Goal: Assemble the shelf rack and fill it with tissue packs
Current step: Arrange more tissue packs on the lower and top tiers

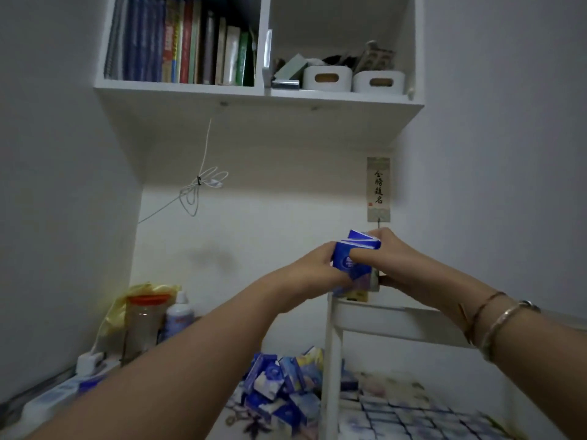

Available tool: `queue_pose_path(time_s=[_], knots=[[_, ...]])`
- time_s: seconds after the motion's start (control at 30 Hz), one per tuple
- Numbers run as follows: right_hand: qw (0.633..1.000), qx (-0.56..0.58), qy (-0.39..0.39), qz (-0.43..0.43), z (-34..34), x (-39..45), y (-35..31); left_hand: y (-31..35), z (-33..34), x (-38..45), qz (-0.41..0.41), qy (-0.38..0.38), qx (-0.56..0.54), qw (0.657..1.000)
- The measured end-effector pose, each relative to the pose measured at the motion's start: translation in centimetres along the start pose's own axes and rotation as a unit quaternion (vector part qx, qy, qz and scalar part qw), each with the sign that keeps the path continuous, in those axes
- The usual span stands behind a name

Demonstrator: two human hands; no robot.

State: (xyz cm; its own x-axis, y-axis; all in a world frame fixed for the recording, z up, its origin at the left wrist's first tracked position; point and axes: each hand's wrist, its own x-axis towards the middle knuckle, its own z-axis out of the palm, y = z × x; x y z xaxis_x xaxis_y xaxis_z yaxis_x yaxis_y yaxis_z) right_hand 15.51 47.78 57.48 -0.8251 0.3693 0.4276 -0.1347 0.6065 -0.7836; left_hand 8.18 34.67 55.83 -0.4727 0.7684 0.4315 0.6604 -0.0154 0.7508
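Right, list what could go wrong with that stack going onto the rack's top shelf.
1. Both hands, left hand and right hand, squeeze several tissue packs together; if the grip loosens, the tilted top packs may slide off.
2. The stack sits right at the corner of the white rack, so it could tip over the edge.
3. Falling packs would land in the loose pile below.
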Motion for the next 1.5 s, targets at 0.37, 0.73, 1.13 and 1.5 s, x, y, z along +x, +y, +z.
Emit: queue_pose_path(time_s=[0.37, 0.73, 1.13, 1.5], knots=[[0.987, -0.058, -0.119, 0.094, -0.8, 1.4, 2.4, -2.0, 2.3, 4.4, -0.097, 0.040, 0.085, 0.991], [0.931, -0.240, -0.234, 0.142, -1.0, 0.9, 2.5, -2.5, 2.0, 4.7, -0.183, -0.021, 0.053, 0.981], [0.875, -0.412, -0.210, 0.144, -0.3, 0.0, 1.3, -2.2, 2.2, 4.5, -0.179, -0.009, 0.051, 0.983], [0.963, -0.134, 0.190, -0.138, 2.5, -2.1, -2.4, -4.6, -2.5, 1.4, -0.109, 0.126, -0.078, 0.983]])
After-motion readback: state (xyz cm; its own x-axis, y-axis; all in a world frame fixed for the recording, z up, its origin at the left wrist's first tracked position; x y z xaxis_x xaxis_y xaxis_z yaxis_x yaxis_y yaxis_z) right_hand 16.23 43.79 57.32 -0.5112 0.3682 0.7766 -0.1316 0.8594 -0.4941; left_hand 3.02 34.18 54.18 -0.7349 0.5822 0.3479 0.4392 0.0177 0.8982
